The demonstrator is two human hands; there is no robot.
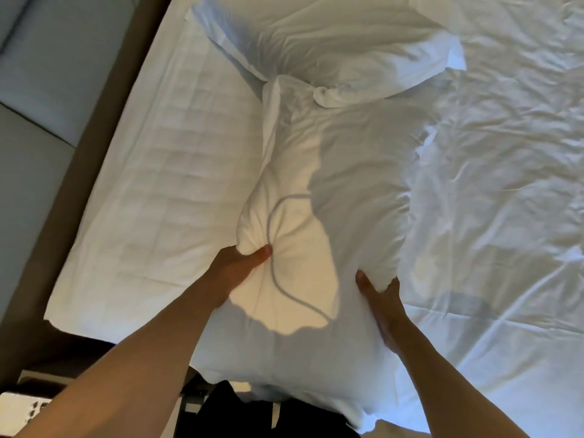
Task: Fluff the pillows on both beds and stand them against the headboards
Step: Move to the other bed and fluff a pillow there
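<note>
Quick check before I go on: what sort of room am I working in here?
Most likely a hotel bedroom. White sheets cover the bed, a padded grey headboard runs along its edge, and a second pillow lies beyond the pillow gripped by the left hand and right hand.

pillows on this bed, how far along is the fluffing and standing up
Nothing looks finished yet. In hand: the near pillow is gripped on both sides, left hand and right hand squeezing its edges, so it is mid-fluff. Left: the second pillow lies flat and crumpled on the sheet, and neither stands against the headboard. Only one bed is in view.
</note>
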